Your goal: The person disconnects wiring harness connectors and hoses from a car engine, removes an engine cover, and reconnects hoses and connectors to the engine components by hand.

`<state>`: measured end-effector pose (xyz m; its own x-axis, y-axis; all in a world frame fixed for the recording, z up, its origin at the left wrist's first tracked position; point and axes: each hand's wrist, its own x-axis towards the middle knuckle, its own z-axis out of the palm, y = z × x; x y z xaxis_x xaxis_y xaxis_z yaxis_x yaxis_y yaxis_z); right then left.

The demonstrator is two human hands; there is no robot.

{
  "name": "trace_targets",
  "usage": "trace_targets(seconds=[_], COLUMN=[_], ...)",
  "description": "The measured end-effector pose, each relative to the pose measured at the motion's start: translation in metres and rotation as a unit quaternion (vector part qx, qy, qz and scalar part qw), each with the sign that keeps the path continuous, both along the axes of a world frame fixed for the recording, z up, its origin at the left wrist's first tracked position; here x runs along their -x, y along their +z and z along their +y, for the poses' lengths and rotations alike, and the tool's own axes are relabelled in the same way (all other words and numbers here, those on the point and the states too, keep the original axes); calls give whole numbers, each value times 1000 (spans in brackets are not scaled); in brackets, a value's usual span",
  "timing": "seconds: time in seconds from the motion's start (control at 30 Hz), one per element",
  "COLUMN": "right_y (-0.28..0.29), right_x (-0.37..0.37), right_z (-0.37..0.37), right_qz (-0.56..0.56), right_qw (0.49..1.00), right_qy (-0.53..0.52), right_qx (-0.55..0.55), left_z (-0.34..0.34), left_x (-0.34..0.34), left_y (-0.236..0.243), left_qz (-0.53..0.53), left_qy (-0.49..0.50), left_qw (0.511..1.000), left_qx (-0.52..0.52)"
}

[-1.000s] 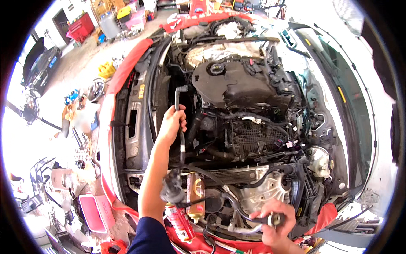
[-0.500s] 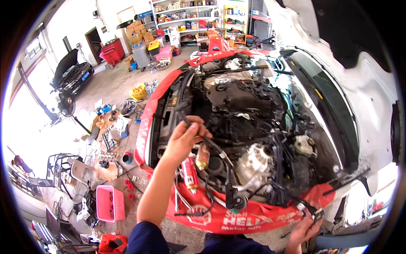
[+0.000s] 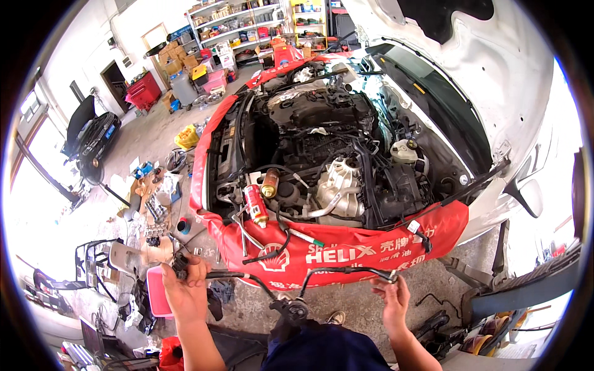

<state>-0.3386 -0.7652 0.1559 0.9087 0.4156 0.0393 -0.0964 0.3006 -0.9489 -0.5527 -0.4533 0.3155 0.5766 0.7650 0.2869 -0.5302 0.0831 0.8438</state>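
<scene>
A black hose assembly (image 3: 346, 269) stretches between my two hands, in front of my body and nearer me than the red fender cover (image 3: 371, 260). My left hand (image 3: 189, 281) is closed round its left end, where a dark connector (image 3: 179, 264) sticks up by the fingers. My right hand (image 3: 393, 300) pinches the other end, at a metal-tipped fitting (image 3: 391, 276). In the middle, the hose dips to a dark fitting with a round part (image 3: 291, 308), close to my dark shirt. Beyond the hose lies the car's open engine bay (image 3: 309, 142).
A red spray can (image 3: 255, 205) and an amber can (image 3: 270, 183) lie at the bay's near edge. Beside them are a metal T-shaped wrench (image 3: 246, 235) and a green-tipped tool (image 3: 306, 237). A pink bin (image 3: 156, 290) and scattered parts stand on the left floor.
Both hands have brought the hose assembly from over the engine bay and its near edge back toward my body. It is now spread sideways between them. My view has shifted back too.
</scene>
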Motion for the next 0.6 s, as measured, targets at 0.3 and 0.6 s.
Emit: trace_targets(seconds=[0.3, 0.6], right_y=[-31, -64], right_x=[95, 179], right_z=[91, 256], right_qz=[99, 85], right_qw=[987, 986], right_qy=[116, 121], right_qx=[51, 80], left_z=[40, 180], left_x=[117, 247], left_y=[4, 8], left_qz=[104, 156], left_qy=[143, 54], left_qw=[981, 965], left_qx=[-74, -203])
